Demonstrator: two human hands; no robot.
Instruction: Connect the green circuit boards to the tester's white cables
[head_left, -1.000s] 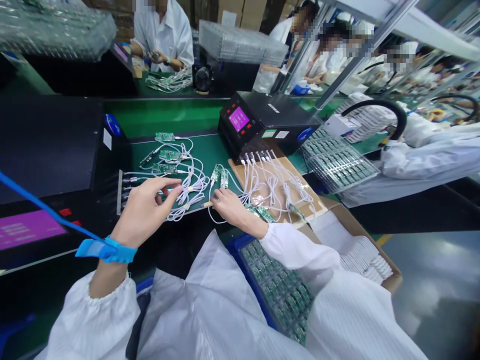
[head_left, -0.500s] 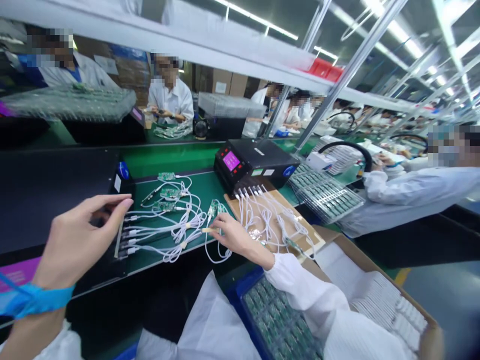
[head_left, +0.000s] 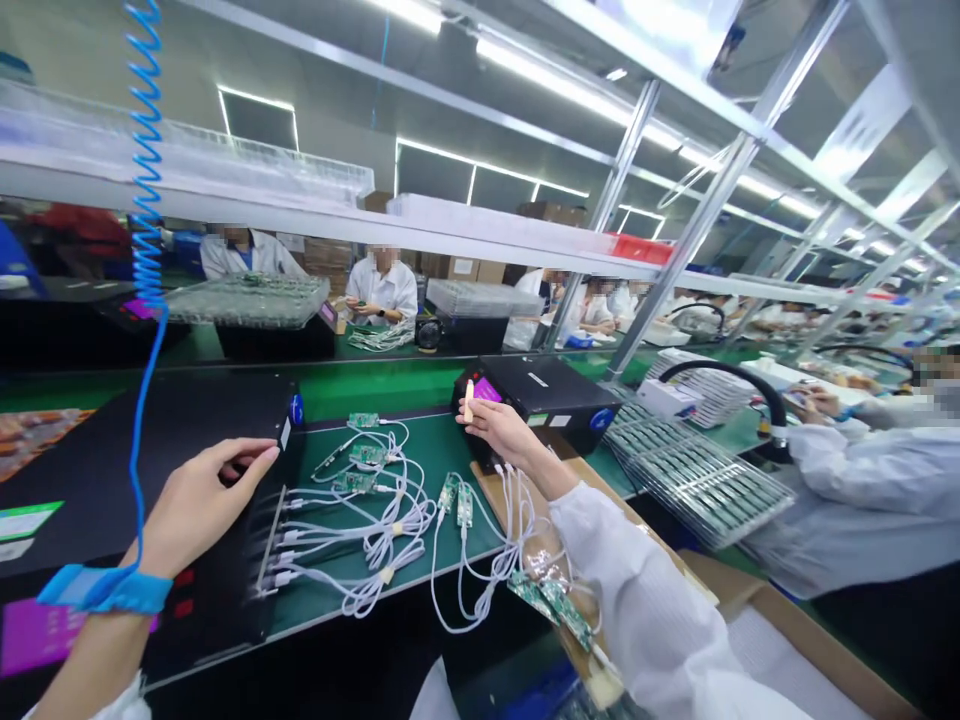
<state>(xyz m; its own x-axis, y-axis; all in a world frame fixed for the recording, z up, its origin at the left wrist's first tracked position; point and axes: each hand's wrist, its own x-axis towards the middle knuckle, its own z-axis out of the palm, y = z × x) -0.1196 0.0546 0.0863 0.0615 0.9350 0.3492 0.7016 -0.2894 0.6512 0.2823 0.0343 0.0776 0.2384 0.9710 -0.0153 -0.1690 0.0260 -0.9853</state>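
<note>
My left hand, with a blue strap round its wrist, hovers over the right end of a black box. Its thumb and fingers meet in a pinch; anything between them is too small or hidden to make out. Between thumb and fingers of my right hand is a small pale-yellow strip, held upright in front of a second black box. White cables run from the first box to green circuit boards on the green bench. More boards lie below my right hand.
A brown board lies under cables by the second box. Right of it are a clear tray of circuit boards and a cardboard box. A blue coiled cord hangs at left. A co-worker's sleeve is at far right.
My right hand has risen from the cables to in front of the second box's screen, with the pale strip still in its fingers. The left hand stays pinched. The view has tilted up.
</note>
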